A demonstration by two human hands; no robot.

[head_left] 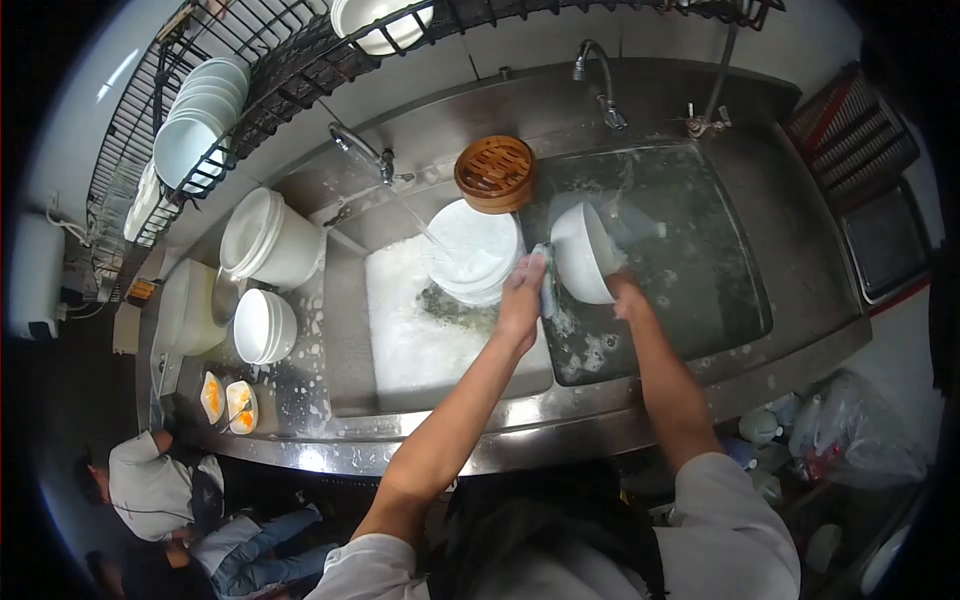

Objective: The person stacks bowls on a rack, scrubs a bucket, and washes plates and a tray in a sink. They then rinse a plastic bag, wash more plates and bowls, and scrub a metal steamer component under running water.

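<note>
My right hand (625,292) grips the rim of a white bowl (578,252), tilted on its side above the right basin (690,270) of murky water. My left hand (520,298) is closed around a greenish scouring pad (546,278), close to the bowl's outer side. Left of that hand, a stack of white plates (472,245) stands in the sudsy left basin (350,370), with water running onto it from the left tap (385,165). A round bamboo steamer (495,170) sits just behind the plates, at the divider between the basins.
White tubs (265,325) and a large white bucket (285,245) stand on the left counter, near two small dishes (240,407) with orange food. Overhead runs a black wire rack (290,75) holding bowls. Another person (165,490) is at lower left. Plastic bags (850,430) lie at right.
</note>
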